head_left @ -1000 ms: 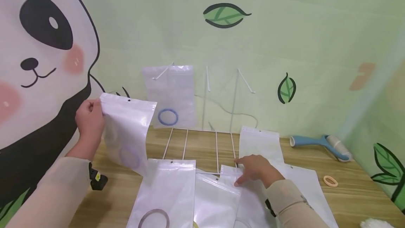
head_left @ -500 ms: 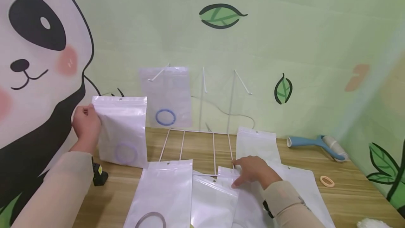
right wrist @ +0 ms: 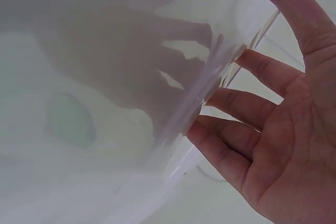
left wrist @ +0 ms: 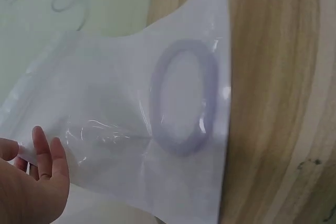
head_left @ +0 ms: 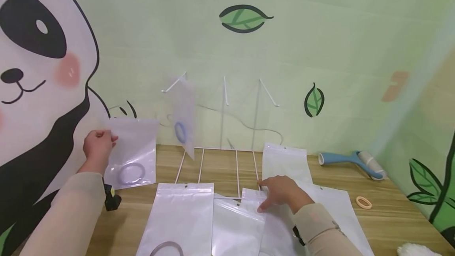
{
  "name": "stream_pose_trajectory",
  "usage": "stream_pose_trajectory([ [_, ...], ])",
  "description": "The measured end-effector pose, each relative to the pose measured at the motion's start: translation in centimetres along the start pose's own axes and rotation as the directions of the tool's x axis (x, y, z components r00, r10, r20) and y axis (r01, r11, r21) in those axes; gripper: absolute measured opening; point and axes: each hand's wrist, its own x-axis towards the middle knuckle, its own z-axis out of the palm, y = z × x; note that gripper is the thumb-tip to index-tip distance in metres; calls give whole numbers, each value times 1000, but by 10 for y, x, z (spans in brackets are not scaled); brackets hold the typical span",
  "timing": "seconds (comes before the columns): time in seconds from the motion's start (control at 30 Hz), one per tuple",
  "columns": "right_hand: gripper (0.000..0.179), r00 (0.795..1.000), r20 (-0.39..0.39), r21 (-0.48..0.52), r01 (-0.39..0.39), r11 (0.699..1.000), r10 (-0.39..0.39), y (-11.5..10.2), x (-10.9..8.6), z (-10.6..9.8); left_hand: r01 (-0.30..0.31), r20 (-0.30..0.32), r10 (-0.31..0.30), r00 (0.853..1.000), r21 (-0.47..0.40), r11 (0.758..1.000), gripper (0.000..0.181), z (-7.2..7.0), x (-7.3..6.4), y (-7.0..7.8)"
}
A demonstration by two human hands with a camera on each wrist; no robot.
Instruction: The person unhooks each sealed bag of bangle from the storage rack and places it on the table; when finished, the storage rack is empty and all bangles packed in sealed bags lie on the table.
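My left hand (head_left: 97,147) pinches the side edge of a clear zip bag (head_left: 136,141) low at the left, its lower edge near the table. A pale purple ring (left wrist: 211,87) lies inside that bag. My right hand (head_left: 282,194) has its fingers spread over bags at the rack's front right. In the right wrist view, its fingertips touch the edge of a translucent bag (right wrist: 105,145), with the thumb apart. Between the hands stands a white wire rack (head_left: 237,173) with three hooks. On its left hook hangs a bag (head_left: 185,108) holding a blue ring (head_left: 176,131), turned nearly edge-on.
Several white zip bags lie in front, including one (head_left: 185,216) with a brown ring. Another bag (head_left: 286,163) lies behind my right hand. A blue-handled lint roller (head_left: 337,158), an orange ring (head_left: 363,202) and a fluffy white thing (head_left: 414,250) are at the right. A panda-print backdrop (head_left: 199,42) stands behind.
My left hand has lowered the bag with the purple ring, which has straightened out. The hanging bag has swung round from facing me to nearly edge-on. My right hand has stayed put.
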Motion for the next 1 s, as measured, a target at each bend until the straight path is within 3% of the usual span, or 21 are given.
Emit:
stream_pose_trajectory([
  [0.1, 77, 1000, 11, 2, -6, 1000, 6, -1, 0, 0, 17, -25, -17, 1000, 38, 999, 46, 3, 7, -10],
  [0.2, 78, 1000, 13, 8, -11, 1000, 11, 0, 2, 2, -16, 4, 16, 1000, 59, 998, 53, 3, 9, -14],
  [0.33, 79, 1000, 11, 9, -18, 1000, 18, 2, 4, 3, -109, 79, 102, 992, 97, 989, 64, 0, 4, -11],
  [0.5, 79, 1000, 10, 9, -20, 1000, 20, 3, 4, 4, -219, 61, 211, 975, 159, 963, 63, 9, -3, -2],
  [0.67, 79, 1000, 10, 5, -8, 1000, 8, 1, 1, 2, -304, 115, 293, 949, 99, 947, 58, 27, -12, 13],
  [0.87, 79, 1000, 10, 5, -16, 1000, 16, 1, 0, 2, -358, 211, 353, 912, -14, 934, 60, 48, -25, 37],
  [1.0, 79, 1000, 10, 9, -20, 1000, 20, 2, 1, 2, -421, 231, 415, 880, -25, 907, 62, 58, -34, 57],
])
